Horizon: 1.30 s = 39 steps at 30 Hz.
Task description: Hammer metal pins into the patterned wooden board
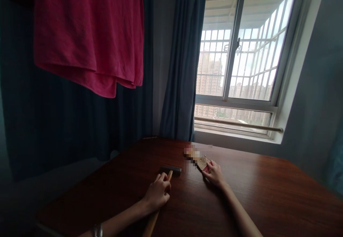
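Observation:
A hammer lies on the dark wooden table (268,194), its dark metal head (170,169) pointing away from me and its wooden handle (151,222) running back toward me. My left hand (158,193) is closed around the handle just below the head. My right hand (213,173) rests on the near end of a small flat wooden piece (201,161) with several thin nails or pins standing in it. Its fingers are curled and pinch that end. The far part of this piece is blurred out.
A red cloth (88,33) hangs at the upper left in front of dark curtains (182,62). A barred window (241,51) with a rail stands behind the table. The table's left edge (88,183) drops off toward a dark floor.

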Each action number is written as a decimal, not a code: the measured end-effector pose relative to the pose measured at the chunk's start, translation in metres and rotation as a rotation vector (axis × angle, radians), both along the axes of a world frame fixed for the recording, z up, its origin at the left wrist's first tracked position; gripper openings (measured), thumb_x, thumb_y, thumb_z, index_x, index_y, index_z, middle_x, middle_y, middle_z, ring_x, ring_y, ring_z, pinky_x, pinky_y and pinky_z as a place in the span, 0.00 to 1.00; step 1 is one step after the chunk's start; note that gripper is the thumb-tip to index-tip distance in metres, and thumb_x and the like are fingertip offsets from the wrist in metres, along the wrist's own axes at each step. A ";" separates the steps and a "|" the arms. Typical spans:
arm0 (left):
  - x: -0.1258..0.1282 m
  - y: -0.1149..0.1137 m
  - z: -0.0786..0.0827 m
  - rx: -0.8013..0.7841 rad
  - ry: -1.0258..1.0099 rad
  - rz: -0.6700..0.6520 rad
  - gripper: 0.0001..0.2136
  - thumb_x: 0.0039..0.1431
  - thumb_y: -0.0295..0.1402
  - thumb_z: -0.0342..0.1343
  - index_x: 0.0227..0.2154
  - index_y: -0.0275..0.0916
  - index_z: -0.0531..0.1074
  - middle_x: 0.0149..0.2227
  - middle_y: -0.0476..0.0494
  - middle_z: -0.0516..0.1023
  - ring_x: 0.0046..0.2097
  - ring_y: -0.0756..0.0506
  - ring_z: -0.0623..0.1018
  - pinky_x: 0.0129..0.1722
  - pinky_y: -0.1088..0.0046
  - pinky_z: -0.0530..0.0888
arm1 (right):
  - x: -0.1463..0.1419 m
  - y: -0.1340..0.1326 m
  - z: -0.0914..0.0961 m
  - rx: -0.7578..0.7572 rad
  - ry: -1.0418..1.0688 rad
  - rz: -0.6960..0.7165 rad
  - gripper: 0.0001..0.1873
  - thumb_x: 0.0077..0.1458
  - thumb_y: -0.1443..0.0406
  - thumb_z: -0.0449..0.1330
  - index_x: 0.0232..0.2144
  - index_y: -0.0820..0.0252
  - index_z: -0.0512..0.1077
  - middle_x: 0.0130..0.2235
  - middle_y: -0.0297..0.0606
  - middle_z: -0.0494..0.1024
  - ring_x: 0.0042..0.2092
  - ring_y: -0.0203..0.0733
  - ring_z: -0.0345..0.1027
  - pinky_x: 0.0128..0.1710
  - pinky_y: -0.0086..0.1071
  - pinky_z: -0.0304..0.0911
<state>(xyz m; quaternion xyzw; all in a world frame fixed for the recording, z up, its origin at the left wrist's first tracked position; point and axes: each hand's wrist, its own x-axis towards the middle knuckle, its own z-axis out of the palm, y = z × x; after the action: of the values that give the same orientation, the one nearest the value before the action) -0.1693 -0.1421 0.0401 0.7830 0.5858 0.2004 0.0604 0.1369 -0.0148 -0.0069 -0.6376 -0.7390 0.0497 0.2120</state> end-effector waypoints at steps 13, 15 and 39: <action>-0.063 0.057 -0.026 0.050 -0.177 0.167 0.17 0.40 0.17 0.49 0.33 0.39 0.74 0.39 0.46 0.66 0.42 0.49 0.69 0.43 0.76 0.65 | -0.035 0.025 0.015 -0.151 0.007 0.232 0.30 0.44 0.56 0.56 0.52 0.48 0.62 0.61 0.41 0.54 0.62 0.52 0.38 0.54 0.57 0.31; -0.074 0.069 -0.027 0.055 -0.150 0.201 0.17 0.40 0.17 0.50 0.32 0.39 0.74 0.39 0.46 0.66 0.41 0.49 0.69 0.43 0.76 0.65 | -0.038 0.026 0.018 -0.139 -0.010 0.255 0.28 0.43 0.59 0.57 0.51 0.46 0.63 0.60 0.38 0.57 0.61 0.51 0.39 0.55 0.55 0.29; 0.023 0.166 -0.012 0.099 -0.365 0.095 0.12 0.50 0.25 0.50 0.38 0.35 0.72 0.36 0.43 0.75 0.38 0.49 0.73 0.41 0.75 0.67 | -0.076 0.009 0.017 0.148 0.094 0.235 0.12 0.49 0.68 0.52 0.35 0.56 0.73 0.44 0.40 0.72 0.46 0.41 0.63 0.46 0.29 0.54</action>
<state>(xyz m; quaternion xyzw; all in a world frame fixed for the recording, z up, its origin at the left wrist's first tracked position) -0.1462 0.0235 0.0277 0.7071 0.5908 0.3704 0.1175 0.0608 -0.0060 0.0102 -0.5264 -0.7993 0.0492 0.2857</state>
